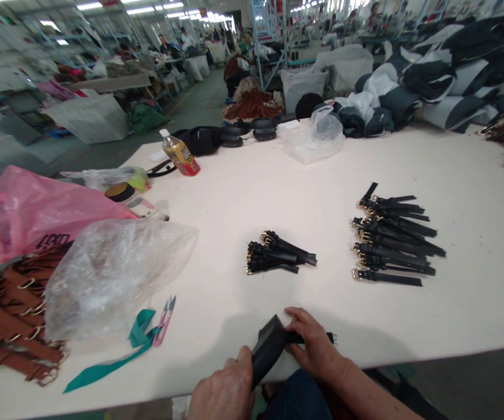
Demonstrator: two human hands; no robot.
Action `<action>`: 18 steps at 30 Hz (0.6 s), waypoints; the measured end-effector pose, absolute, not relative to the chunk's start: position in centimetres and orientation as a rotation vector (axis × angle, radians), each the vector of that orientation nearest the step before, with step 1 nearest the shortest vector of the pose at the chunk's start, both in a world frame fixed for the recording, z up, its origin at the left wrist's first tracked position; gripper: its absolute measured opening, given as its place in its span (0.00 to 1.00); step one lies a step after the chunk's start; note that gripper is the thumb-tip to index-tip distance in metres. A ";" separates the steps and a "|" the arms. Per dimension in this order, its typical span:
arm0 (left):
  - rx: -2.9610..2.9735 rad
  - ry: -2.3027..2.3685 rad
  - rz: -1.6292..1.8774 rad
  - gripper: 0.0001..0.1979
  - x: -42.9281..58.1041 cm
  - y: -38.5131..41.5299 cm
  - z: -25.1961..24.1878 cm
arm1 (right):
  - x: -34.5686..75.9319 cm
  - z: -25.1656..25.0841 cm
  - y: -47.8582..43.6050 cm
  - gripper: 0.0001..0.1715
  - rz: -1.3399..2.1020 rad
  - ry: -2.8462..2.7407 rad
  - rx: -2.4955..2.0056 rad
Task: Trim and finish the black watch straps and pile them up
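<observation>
At the near table edge both of my hands hold a bundle of black straps (269, 349). My left hand (226, 392) curls round its lower end. My right hand (312, 345) presses on the upper part, fingers closed over it. Farther out on the white table (243, 192) lies a small pile of black straps with gold buckles (277, 253). A larger row of the same straps (394, 240) lies to the right.
Thread snips (165, 319) and a teal ribbon (116, 356) lie at the left, beside a clear plastic bag (112, 274), brown straps (11, 318) and a pink bag (28, 213). A bottle (180, 153) stands farther back. Fabric rolls (436, 81) pile at the far right.
</observation>
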State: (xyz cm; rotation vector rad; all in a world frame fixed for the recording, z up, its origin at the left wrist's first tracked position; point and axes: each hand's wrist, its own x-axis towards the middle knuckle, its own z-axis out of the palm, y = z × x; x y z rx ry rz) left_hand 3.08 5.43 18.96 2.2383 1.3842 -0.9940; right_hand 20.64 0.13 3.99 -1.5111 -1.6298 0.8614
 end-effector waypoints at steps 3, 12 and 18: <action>2.301 1.388 -0.902 0.23 2.7 6.0 18.4 | 20.7 4.0 0.1 0.17 0.856 -1.623 -1.522; 2.256 1.540 -0.907 0.22 -2.0 7.7 19.5 | 20.7 3.8 0.1 0.17 0.851 -1.645 -1.503; 2.256 1.443 -0.914 0.23 -0.1 6.2 18.2 | 20.7 3.8 0.1 0.17 0.856 -1.660 -1.499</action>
